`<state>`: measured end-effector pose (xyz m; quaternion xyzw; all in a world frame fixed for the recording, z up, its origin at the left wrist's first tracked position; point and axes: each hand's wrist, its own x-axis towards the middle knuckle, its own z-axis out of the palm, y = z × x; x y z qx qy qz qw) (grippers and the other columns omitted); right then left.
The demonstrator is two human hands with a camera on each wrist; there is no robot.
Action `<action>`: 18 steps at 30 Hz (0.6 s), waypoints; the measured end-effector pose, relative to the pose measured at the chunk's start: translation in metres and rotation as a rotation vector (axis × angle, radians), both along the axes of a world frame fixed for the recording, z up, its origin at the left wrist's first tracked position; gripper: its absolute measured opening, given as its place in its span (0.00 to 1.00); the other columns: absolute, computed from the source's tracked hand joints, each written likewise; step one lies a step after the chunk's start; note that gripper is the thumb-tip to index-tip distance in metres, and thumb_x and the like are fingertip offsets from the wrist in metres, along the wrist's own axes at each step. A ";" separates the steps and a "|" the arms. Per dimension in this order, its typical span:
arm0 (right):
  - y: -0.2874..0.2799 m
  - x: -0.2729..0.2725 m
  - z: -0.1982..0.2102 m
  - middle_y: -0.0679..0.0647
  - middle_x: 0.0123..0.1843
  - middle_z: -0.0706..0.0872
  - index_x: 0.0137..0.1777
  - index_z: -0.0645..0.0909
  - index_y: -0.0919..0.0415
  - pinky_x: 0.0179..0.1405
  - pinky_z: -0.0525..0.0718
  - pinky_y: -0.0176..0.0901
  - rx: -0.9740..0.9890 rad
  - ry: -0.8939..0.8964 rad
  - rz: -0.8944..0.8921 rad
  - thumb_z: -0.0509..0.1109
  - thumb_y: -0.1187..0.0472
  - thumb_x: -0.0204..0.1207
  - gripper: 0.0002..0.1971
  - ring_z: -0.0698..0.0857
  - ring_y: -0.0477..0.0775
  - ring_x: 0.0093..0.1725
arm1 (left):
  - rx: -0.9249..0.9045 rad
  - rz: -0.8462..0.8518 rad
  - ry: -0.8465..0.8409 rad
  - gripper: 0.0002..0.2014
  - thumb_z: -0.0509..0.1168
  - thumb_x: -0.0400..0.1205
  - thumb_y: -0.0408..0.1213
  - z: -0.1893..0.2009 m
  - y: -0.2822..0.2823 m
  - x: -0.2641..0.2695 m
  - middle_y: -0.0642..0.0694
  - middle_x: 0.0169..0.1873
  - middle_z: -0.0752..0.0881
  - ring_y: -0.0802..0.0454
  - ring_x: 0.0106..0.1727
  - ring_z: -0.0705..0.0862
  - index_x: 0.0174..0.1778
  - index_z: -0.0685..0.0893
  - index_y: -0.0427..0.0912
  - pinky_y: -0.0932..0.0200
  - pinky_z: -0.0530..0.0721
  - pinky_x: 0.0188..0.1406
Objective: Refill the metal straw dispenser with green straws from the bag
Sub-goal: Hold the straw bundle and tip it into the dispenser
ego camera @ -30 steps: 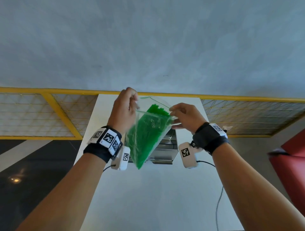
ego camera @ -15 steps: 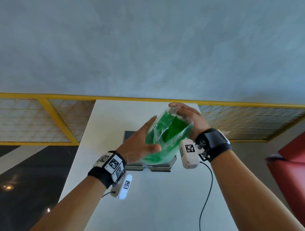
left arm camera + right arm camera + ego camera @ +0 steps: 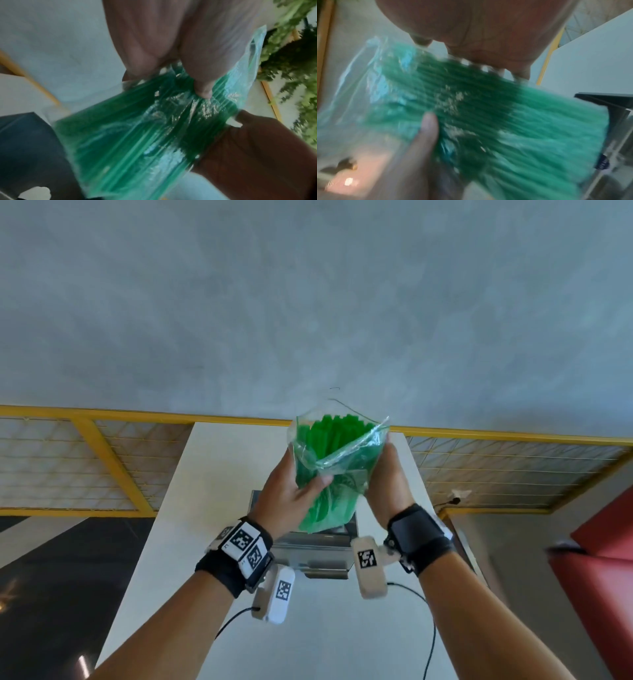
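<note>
A clear plastic bag (image 3: 337, 463) packed with green straws (image 3: 329, 433) stands upright in the air, its mouth open at the top. My left hand (image 3: 291, 491) grips its left side, thumb pressed into the front. My right hand (image 3: 385, 477) clasps the right side, fingers hidden behind the bag. The metal straw dispenser (image 3: 318, 553) sits on the white table (image 3: 212, 508) right below the bag, partly hidden by it. The left wrist view shows the bag (image 3: 137, 135) creased under my thumb. In the blurred right wrist view the bag (image 3: 488, 115) lies beside the dispenser (image 3: 616, 121).
A yellow-framed wire mesh railing (image 3: 102, 460) runs behind the table's far edge. A red seat (image 3: 603, 559) stands at the right. Cables (image 3: 430, 645) from the wrist cameras hang over the near part of the table. Dark floor lies to the left.
The bag went from tilted low over the dispenser to upright and higher, mouth up. My left hand, flat against it half a second ago, now grips it.
</note>
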<state>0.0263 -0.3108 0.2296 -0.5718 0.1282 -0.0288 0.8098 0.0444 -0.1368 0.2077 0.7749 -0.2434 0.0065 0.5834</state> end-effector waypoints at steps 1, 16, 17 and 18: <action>0.007 -0.005 -0.005 0.55 0.61 0.92 0.67 0.84 0.55 0.58 0.87 0.51 -0.027 -0.017 0.029 0.42 0.45 0.91 0.29 0.90 0.54 0.62 | -0.007 0.010 -0.003 0.26 0.67 0.86 0.43 0.000 -0.002 0.003 0.55 0.71 0.82 0.71 0.71 0.78 0.80 0.70 0.47 0.73 0.76 0.67; 0.032 -0.001 -0.057 0.65 0.46 0.88 0.53 0.83 0.59 0.50 0.87 0.69 -0.438 -0.144 -0.139 0.51 0.55 0.81 0.18 0.88 0.59 0.45 | -0.209 0.184 0.176 0.08 0.52 0.78 0.38 -0.005 -0.021 -0.008 0.33 0.59 0.72 0.45 0.58 0.75 0.50 0.71 0.54 0.68 0.78 0.55; 0.033 -0.002 -0.058 0.62 0.43 0.88 0.53 0.82 0.59 0.45 0.88 0.63 -0.414 -0.135 -0.138 0.52 0.57 0.79 0.17 0.86 0.54 0.41 | -0.216 0.205 0.152 0.09 0.52 0.78 0.37 -0.009 -0.020 -0.006 0.34 0.58 0.73 0.45 0.58 0.75 0.51 0.72 0.54 0.65 0.79 0.56; 0.034 -0.003 -0.059 0.58 0.45 0.88 0.58 0.81 0.58 0.43 0.88 0.58 -0.382 -0.141 -0.133 0.52 0.60 0.79 0.17 0.86 0.51 0.41 | -0.232 0.217 0.131 0.11 0.52 0.80 0.36 -0.014 -0.019 -0.003 0.35 0.59 0.74 0.44 0.59 0.76 0.53 0.74 0.54 0.57 0.81 0.61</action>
